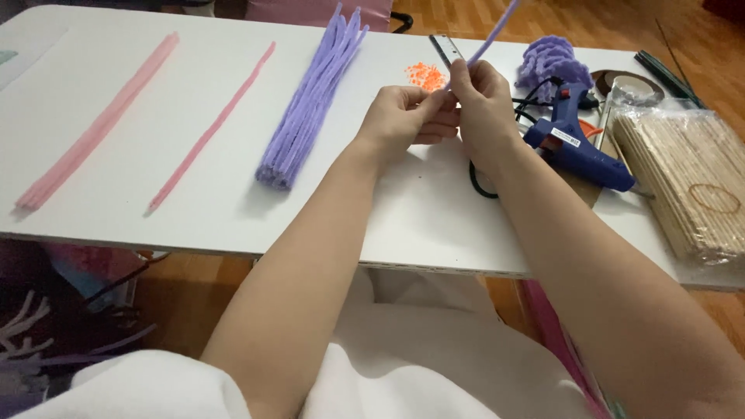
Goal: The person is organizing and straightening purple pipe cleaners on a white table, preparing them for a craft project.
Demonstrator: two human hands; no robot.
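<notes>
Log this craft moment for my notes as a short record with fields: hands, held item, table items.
left hand: left hand pinches the low end of the purple pipe cleaner
right hand: right hand grips the same stem, which rises up and away
left of hands: purple pipe cleaner bundle, two pink stems
right of hands: blue glue gun, bag of wooden sticks
behind hands: orange beads
surface: white table

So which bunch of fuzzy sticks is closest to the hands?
The purple bunch, lying just left of the left hand. The single pink stick and the pale pink bunch lie farther left across the white table.
</notes>
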